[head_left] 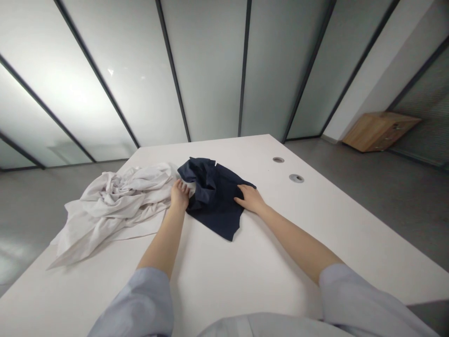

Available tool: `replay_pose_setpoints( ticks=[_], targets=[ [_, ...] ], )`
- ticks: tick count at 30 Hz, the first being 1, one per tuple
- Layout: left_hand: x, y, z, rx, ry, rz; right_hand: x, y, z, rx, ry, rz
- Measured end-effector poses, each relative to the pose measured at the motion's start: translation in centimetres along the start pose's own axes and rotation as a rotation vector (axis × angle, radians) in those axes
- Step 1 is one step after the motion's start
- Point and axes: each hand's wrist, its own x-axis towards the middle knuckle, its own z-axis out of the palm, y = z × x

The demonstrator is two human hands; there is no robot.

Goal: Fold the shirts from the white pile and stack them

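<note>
A crumpled navy cloth (213,201) lies bunched in the middle of the white counter (224,150), and a large, loosely heaped white cloth (115,201) sits just to its left, with one corner trailing toward the counter's edge. The right grip (250,199) rests open and flat on the navy cloth's right side, holding nothing closed. The left grip (180,195) lies between the two cloths, fingers pointing forward and touching the navy cloth's left side; from this angle, it's hard to say whether it has hold of any fabric. Pale blue sleeves (140,299) cover both forearms near the elbows. Two round grommets (296,178) are set in the counter beyond the navy cloth. A wooden cabinet (379,132) stands on the gray floor (403,196) by a frosted glass wall (210,70).
</note>
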Motion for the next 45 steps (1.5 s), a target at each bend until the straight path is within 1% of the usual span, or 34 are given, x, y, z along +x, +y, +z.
replay_pose_setpoints(
  ticks=[2, 3, 4, 5, 6, 8, 10, 11, 12, 13, 15, 17, 19, 20, 21, 22, 23, 24, 26, 28, 30, 31, 32, 33, 35, 36, 37, 38, 39, 40, 41, 43, 44, 45],
  targets=[
    [0.4, 0.3, -0.5, 0.060, 0.211, 0.080, -0.1, -0.4, -0.4, -0.042, 0.006, 0.028],
    [0.4, 0.5, -0.6, 0.065, 0.265, 0.138, -0.1, -0.5, -0.6, -0.065, 0.013, 0.040],
    [0.1, 0.9, -0.5, 0.103, 0.257, 0.257, -0.1, -0.5, -0.7, -0.087, 0.023, 0.048],
    [-0.4, 1.2, -0.4, 0.166, 0.200, 0.394, -0.1, -0.5, -0.7, -0.105, 0.034, 0.055],
    [-1.0, 1.5, -0.2, 0.253, 0.105, 0.525, 0.0, -0.5, -0.8, -0.120, 0.044, 0.063],
    [-2.6, 1.8, 0.5, 0.485, -0.172, 0.719, 0.0, -0.2, -0.9, -0.144, 0.055, 0.084],
    [-4.2, 1.4, 1.4, 0.747, -0.469, 0.814, 0.1, 0.2, -1.0, -0.163, 0.044, 0.104],
    [-4.8, 0.9, 1.7, 0.865, -0.570, 0.827, 0.1, 0.5, -1.1, -0.168, 0.033, 0.111],
    [-5.1, 0.3, 2.0, 0.961, -0.619, 0.824, 0.1, 0.7, -1.3, -0.167, 0.022, 0.117],
    [-5.2, -0.3, 2.1, 1.030, -0.618, 0.806, 0.1, 0.9, -1.4, -0.162, 0.012, 0.123],
    [-4.6, -1.6, 1.8, 1.066, -0.522, 0.720, 0.2, 1.2, -1.7, -0.142, -0.002, 0.137],
    [-3.1, -2.3, 0.9, 0.962, -0.339, 0.587, 0.2, 1.3, -1.8, -0.129, -0.012, 0.153],
    [-1.3, -2.3, -0.4, 0.741, -0.040, 0.475, 0.2, 1.3, -1.7, -0.127, -0.018, 0.158],
    [-0.5, -2.1, -1.0, 0.616, 0.126, 0.454, 0.3, 1.3, -1.6, -0.126, -0.017, 0.157],
    [0.0, -1.8, -1.5, 0.506, 0.269, 0.460, 0.3, 1.3, -1.5, -0.123, -0.015, 0.156],
    [0.3, -1.5, -1.8, 0.430, 0.365, 0.489, 0.3, 1.4, -1.3, -0.118, -0.008, 0.160],
    [0.2, -1.1, -1.9, 0.397, 0.406, 0.530, 0.4, 1.5, -1.2, -0.109, 0.003, 0.167],
    [-0.1, -0.8, -1.8, 0.405, 0.389, 0.575, 0.4, 1.6, -1.1, -0.100, 0.022, 0.175],
    [-1.6, -0.5, -0.8, 0.489, 0.231, 0.647, 0.4, 1.7, -1.0, -0.075, 0.109, 0.179],
    [-3.5, -0.5, 0.7, 0.585, 0.003, 0.711, 0.4, 1.5, -1.3, -0.007, 0.257, 0.138],
    [-5.5, -0.6, 2.2, 0.691, -0.236, 0.791, 0.0, 0.7, -1.9, 0.143, 0.364, 0.016],
    [-6.3, -0.7, 2.8, 0.751, -0.348, 0.832, -0.2, 0.1, -2.3, 0.249, 0.356, -0.074],
    [-6.9, -0.8, 3.1, 0.814, -0.451, 0.866, -0.6, -0.6, -2.7, 0.362, 0.293, -0.175],
    [-7.4, -0.9, 3.4, 0.876, -0.547, 0.890, -0.9, -1.4, -3.2, 0.470, 0.182, -0.274],
    [-8.0, -1.0, 3.5, 0.976, -0.702, 0.913, -1.6, -2.8, -4.1, 0.647, -0.126, -0.430],
    [-8.1, -1.0, 3.4, 1.006, -0.763, 0.914, -1.8, -3.3, -4.5, 0.720, -0.266, -0.471],
    [-8.1, -1.0, 3.3, 1.020, -0.810, 0.908, -1.9, -3.6, -4.7, 0.789, -0.362, -0.482],
    [-8.0, -1.0, 3.2, 1.016, -0.835, 0.892, -1.8, -3.6, -4.9, 0.858, -0.395, -0.462],
    [-7.9, -1.0, 3.1, 0.990, -0.824, 0.870, -1.6, -3.4, -4.8, 0.920, -0.363, -0.414],
    [-7.8, -1.0, 3.0, 0.943, -0.776, 0.843, -1.2, -3.0, -4.6, 0.966, -0.278, -0.340],
    [-7.5, -1.0, 2.9, 0.875, -0.697, 0.816, -0.7, -2.3, -4.3, 0.984, -0.162, -0.247],
    [-6.8, -0.9, 2.7, 0.675, -0.477, 0.767, 0.3, -0.7, -3.2, 0.918, 0.043, -0.072],
    [-6.3, -0.9, 2.5, 0.564, -0.369, 0.746, 0.7, 0.1, -2.5, 0.846, 0.101, -0.023],
    [-5.7, -0.8, 2.2, 0.464, -0.277, 0.725, 0.9, 0.8, -1.8, 0.759, 0.121, -0.019]
  ],
)
